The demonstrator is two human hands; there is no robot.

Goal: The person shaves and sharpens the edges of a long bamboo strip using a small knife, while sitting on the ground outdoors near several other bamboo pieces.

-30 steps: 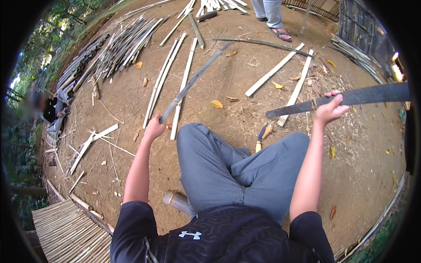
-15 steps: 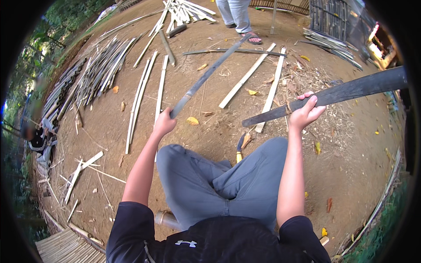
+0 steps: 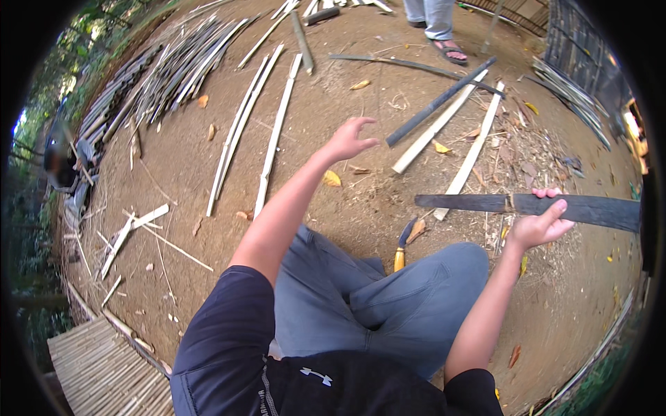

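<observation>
My right hand [image 3: 538,227] is closed around a long dark split-bamboo strip [image 3: 602,211], held roughly level out to my right. It has a node near my fingers and narrows toward its left end. My left hand [image 3: 350,139] reaches forward empty, fingers apart. Just beyond those fingertips another dark bamboo strip [image 3: 438,102] lies slanting across the ground, against a pale strip [image 3: 437,132]; the two are not touched by the hand. In front of my crossed legs rests a knife [image 3: 402,244] with a yellow handle and dark blade.
Pale split strips [image 3: 243,132] lie to the left, with a large pile of strips [image 3: 187,59] behind them. A person in light trousers [image 3: 438,19] stands at the far side. Shavings [image 3: 524,156] cover the right. Another person sits at the far left beside a slatted bamboo mat [image 3: 111,364].
My left hand has let go of its dark strip, which now lies on the ground, and has opened. My right hand's strip has swung lower and more level. The view has shifted.
</observation>
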